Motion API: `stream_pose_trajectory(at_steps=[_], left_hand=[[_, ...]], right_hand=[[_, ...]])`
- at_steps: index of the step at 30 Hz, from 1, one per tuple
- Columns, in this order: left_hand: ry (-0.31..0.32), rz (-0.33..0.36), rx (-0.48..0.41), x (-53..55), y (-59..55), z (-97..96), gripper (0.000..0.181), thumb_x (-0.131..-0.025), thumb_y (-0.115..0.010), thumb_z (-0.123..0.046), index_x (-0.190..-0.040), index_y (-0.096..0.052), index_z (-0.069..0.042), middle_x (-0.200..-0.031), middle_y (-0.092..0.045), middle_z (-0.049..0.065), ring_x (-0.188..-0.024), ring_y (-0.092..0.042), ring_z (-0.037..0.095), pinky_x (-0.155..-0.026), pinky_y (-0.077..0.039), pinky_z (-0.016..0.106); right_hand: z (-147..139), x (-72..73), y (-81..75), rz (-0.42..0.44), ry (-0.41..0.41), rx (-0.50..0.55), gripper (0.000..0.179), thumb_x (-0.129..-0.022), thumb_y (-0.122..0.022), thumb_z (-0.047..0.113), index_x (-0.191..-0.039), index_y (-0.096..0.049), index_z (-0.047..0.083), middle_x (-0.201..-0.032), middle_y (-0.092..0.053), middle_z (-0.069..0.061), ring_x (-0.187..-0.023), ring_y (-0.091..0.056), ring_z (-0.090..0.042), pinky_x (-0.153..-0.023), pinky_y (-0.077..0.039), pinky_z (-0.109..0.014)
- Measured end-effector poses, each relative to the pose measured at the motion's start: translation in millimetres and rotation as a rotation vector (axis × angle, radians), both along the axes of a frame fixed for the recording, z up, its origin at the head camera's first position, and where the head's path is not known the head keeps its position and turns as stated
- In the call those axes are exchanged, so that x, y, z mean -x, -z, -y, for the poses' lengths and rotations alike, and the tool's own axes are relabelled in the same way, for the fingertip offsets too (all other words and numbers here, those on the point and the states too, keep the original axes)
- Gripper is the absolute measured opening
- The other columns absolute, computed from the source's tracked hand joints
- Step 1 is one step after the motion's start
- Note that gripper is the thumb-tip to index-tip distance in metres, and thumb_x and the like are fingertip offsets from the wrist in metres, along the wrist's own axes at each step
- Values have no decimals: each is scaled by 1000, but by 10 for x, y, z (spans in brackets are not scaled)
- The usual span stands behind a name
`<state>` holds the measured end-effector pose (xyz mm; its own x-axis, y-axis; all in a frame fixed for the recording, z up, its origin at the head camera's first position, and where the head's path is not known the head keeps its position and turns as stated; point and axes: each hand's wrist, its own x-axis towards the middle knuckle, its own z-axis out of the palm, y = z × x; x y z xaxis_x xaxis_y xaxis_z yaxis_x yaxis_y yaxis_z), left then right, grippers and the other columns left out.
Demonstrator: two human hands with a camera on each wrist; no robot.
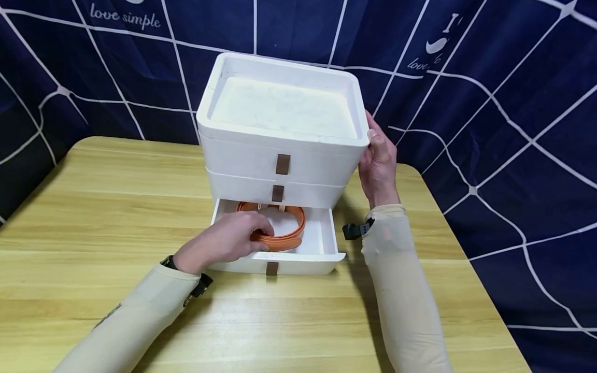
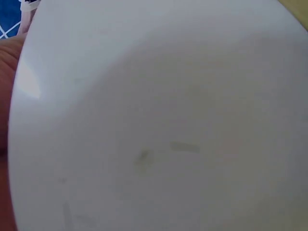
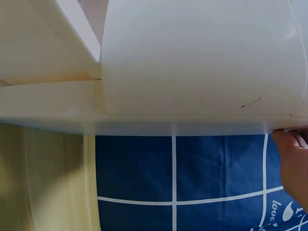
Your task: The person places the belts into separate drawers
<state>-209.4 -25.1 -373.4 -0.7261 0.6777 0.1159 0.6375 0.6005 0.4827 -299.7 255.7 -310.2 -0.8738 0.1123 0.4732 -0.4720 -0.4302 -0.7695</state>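
An orange belt (image 1: pixel 282 243) lies coiled in the pulled-out bottom drawer (image 1: pixel 326 233) of a white drawer unit (image 1: pixel 270 166). My left hand (image 1: pixel 233 235) reaches over the drawer's front left and pinches the near side of the coil between thumb and fingers. The right hand (image 1: pixel 380 160) rests against the upper right side of the unit, its fingertips partly hidden by the wall. In the right wrist view, that same hand (image 3: pixel 294 161) touches the unit's side. A white surface (image 2: pixel 159 115) fills most of the left wrist view, hiding the belt there.
The unit's two upper drawers are shut, each with a brown pull tab (image 1: pixel 282 164). Its top is a shallow recess with a raised rim (image 1: pixel 280 132). A wooden table (image 1: pixel 116 217) supports it. Dark blue cloth (image 1: pixel 298 26) with white lines hangs behind and at the sides.
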Motion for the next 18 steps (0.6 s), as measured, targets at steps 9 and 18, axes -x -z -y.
stream_pose_trajectory(at_steps=[9, 18], left_hand=[[36, 84, -101, 61, 65, 5, 12, -81, -82, -13, -89, -73, -18, -79, -63, -15, -71, -54, 7, -63, -51, 24], [25, 152, -237, 49, 114, 42, 9, -86, -77, -14, -95, -75, -10, -85, -66, -12, -76, -61, 7, -69, -56, 28]], right_hand=[[-7, -5, -12, 6, -1, -1, 55, -89, -52, 13, -141, -46, -7, -143, -49, -19, -128, -48, -28, -107, -44, -31], [-9, -7, -9, 29, 8, -6, 55, -89, -52, 13, -141, -48, -5, -143, -49, -17, -129, -47, -28, -107, -44, -31]])
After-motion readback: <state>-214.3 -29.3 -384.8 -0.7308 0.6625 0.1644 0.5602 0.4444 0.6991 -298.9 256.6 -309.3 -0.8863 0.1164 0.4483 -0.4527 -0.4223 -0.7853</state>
